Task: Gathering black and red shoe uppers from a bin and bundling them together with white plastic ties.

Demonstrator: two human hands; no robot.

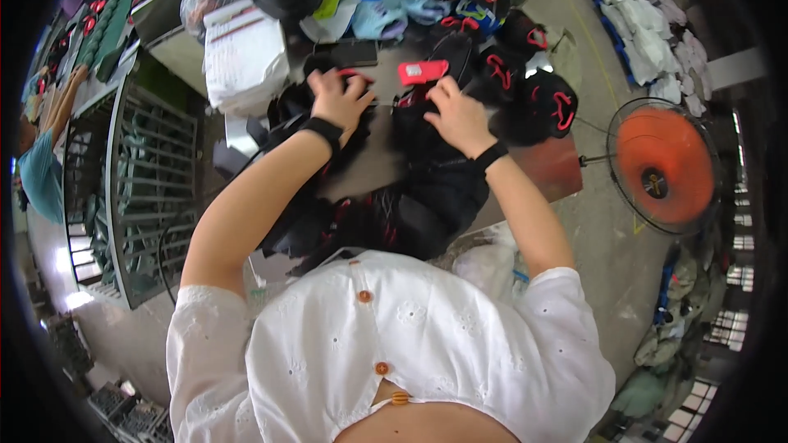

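Note:
My left hand point(338, 105) is over dark fabric on the table, its fingers bent and spread apart. A bit of red shows beneath its fingertips. Opposite it, my right hand point(461, 121) has curled fingers with a gap between thumb and forefinger, at the edge of a black fabric piece point(414, 127) with red trim. Whether the fingers touch the cloth is hard to tell. Just beyond the right fingertips lies a small red packet with a white label point(423, 72). A dark pile of black and red pieces point(435, 205) sits against my front, partly blurred.
Black caps with red embroidery point(552, 105) crowd the table's right side; blue caps point(382, 16) lie at the back. A stack of papers point(245, 57) and a dark phone point(355, 52) are beyond my left hand. An orange fan point(663, 166) stands right; a metal rack point(152, 184) stands left.

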